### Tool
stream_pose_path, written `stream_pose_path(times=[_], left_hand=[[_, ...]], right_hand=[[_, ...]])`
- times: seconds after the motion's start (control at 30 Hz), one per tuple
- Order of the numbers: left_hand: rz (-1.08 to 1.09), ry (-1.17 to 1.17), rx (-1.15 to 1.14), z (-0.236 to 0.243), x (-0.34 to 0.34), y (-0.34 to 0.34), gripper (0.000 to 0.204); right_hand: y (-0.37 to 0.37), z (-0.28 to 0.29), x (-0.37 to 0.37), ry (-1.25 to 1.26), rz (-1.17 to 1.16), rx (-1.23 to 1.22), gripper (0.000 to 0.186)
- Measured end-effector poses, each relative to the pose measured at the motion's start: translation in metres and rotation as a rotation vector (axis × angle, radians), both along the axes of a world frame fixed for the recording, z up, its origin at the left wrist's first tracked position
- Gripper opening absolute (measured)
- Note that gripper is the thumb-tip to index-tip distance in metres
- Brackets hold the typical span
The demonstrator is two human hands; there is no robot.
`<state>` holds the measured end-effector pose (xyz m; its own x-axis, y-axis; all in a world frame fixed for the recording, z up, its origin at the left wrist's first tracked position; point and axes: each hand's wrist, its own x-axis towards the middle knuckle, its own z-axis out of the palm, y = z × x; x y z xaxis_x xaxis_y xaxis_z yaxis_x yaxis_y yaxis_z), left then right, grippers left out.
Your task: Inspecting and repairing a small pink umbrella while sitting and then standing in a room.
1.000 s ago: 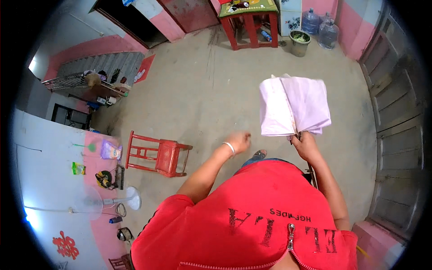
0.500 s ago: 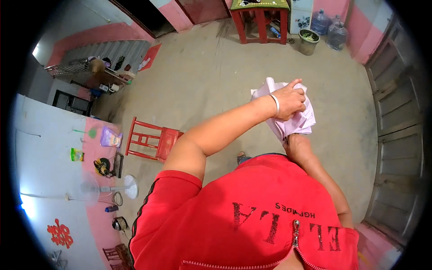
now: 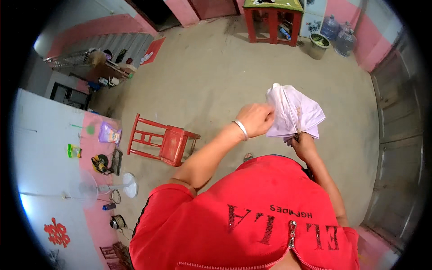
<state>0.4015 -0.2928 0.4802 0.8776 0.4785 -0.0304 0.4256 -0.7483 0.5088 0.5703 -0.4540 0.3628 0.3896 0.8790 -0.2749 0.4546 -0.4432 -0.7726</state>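
A pale lilac umbrella (image 3: 297, 110) hangs in front of me, its cloth loosely gathered in folds around the middle. The folds run together at a dark handle end, which my right hand (image 3: 305, 147) grips from below. Brownish stains mark the cloth along its centre crease. Close to the umbrella's left side is my left hand (image 3: 255, 119), with a pale bangle on the wrist. Its fingers curl inward and blur slightly. Whether they touch the cloth or hold anything is hidden under the hand.
A red wooden chair (image 3: 173, 144) stands to my left. Farther off are a red table (image 3: 273, 24) with a green cover, a plant bucket (image 3: 317, 46) and large water bottles (image 3: 345, 41). Grey panelled doors (image 3: 398, 139) line the right. A fan (image 3: 129, 185) stands at the left wall.
My left hand has come off the top of the cloth and moved left and nearer to me, its fingers now curled. The umbrella has shifted right, still in my right hand.
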Motion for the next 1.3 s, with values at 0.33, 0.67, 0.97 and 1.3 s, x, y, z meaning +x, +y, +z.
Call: stream_pose_path(times=[0.33, 0.67, 0.97, 1.3], left_hand=[[0.222, -0.577, 0.203, -0.122, -0.021, -0.003, 0.059], [0.771, -0.145, -0.066, -0.064, -0.092, 0.068, 0.018], [-0.365, -0.122, 0.431, -0.024, 0.003, 0.051, 0.029], [-0.129, 0.684, -0.004, 0.004, -0.08, 0.007, 0.021]], right_hand=[[0.047, 0.048, -0.033, 0.565, -0.006, -0.094, 0.022], [0.04, 0.063, -0.052, -0.462, 0.315, -0.012, 0.027], [0.039, 0.048, -0.08, -0.651, 0.603, -0.205, 0.026], [0.016, 0.032, -0.045, -0.376, 0.241, -0.026, 0.031]])
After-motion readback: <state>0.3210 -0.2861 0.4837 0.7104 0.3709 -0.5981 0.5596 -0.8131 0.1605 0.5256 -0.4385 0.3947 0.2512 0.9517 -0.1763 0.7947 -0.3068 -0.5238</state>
